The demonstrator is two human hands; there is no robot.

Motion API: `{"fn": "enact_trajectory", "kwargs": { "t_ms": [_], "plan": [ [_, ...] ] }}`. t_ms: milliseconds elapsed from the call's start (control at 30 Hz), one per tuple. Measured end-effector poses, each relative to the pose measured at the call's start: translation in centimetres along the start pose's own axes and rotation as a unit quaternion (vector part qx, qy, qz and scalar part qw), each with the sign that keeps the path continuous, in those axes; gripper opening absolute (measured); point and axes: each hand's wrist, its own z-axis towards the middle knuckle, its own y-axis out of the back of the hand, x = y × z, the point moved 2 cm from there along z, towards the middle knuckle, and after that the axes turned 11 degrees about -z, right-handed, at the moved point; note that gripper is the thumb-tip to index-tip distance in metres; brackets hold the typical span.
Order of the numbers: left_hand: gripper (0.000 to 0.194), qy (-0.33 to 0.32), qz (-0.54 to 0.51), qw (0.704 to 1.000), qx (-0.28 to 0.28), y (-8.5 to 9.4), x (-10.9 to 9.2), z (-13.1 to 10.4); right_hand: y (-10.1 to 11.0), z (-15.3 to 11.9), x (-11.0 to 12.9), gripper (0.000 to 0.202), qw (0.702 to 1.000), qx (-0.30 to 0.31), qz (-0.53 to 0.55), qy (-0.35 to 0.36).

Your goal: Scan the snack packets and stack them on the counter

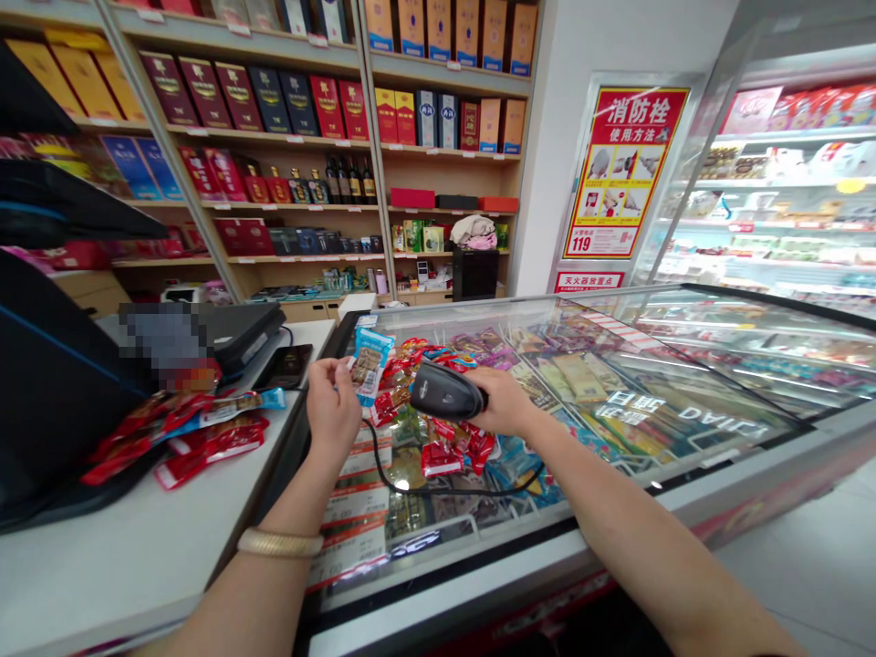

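Note:
A blue snack packet (371,367) with a clear middle and a barcode is pinched by its left edge in my left hand (333,408). My right hand (503,399) is wrapped round the handle of a black barcode scanner (444,391), whose head points left toward the packet. From the scanner a black cable (438,492) loops over the glass. Under and around the scanner lies a heap of red snack packets (448,456) on the glass lid of a chest freezer (581,474). The scanner and my right hand hide part of the heap.
On the white counter (157,547) at left, more red and blue packets (219,438) lie beside a dark checkout machine (47,392). A phone (286,365) lies near the counter's edge. Shelves of boxes and bottles (349,180) stand behind; a lit display fridge (787,192) is at right.

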Motion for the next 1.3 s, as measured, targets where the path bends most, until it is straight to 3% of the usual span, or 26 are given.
{"fn": "enact_trajectory", "kwargs": {
  "t_ms": [633, 767, 867, 967, 1067, 1167, 1300],
  "plan": [
    [0.016, 0.002, -0.016, 1.000, -0.005, 0.2, -0.1, -0.1, 0.1, -0.1, 0.2, 0.023, 1.000, 0.005, 0.012, -0.002],
    [0.011, 0.070, -0.066, 0.994, -0.058, 0.0, 0.3, 0.1, 0.2, -0.1, 0.1, 0.019, 1.000, 0.004, 0.022, -0.004],
    [0.008, 0.182, -0.176, 0.958, -0.135, 0.3, 0.7, 0.9, 0.2, -0.2, 0.0, 0.021, 1.000, -0.003, 0.029, -0.008],
    [0.009, 0.222, -0.300, 0.907, -0.196, 1.8, 0.7, 2.6, 0.1, -0.3, -0.1, 0.026, 1.000, -0.007, 0.028, -0.011],
    [0.012, 0.180, -0.335, 0.886, -0.266, 4.8, 1.6, 4.6, 0.0, -0.4, -0.3, 0.026, 0.999, -0.003, 0.036, -0.013],
    [0.013, 0.152, -0.300, 0.888, -0.314, 7.9, 3.7, 6.1, 0.0, -0.5, -0.4, 0.027, 0.999, -0.006, 0.037, -0.015],
    [0.008, 0.171, -0.225, 0.913, -0.293, 10.4, 7.1, 7.1, 0.0, -0.5, -0.5, 0.029, 0.999, -0.023, 0.033, -0.021]
  ]
}}
